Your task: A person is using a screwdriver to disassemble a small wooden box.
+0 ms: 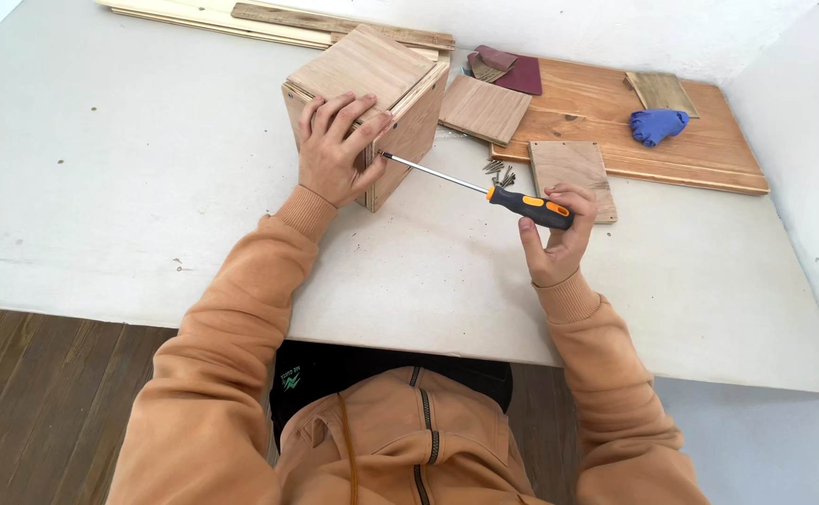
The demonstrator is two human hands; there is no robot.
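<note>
Two hands at work on white counter (pixel 147 187). Left hand (pixel 334 145) spread flat over near top corner of wooden box (pixel 372 103), steadying it. Screwdriver (pixel 484 190) tip at box's right side edge. Right hand (pixel 559 234) grip pinching orange-black handle. Loose screws (pixel 498 171) just behind shaft; blue glove (pixel 657 124) far right on plank (pixel 690 140).

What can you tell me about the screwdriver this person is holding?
The screwdriver has a black handle with orange patches and a long, thin, shiny metal shaft. It lies nearly level above the white table, slanting up to the left. The right hand grips the handle with its fingers curled round it. The tip meets the side of the wooden box near its front corner, close to the left hand that steadies the box. Its tip shape is too small to tell.
</note>
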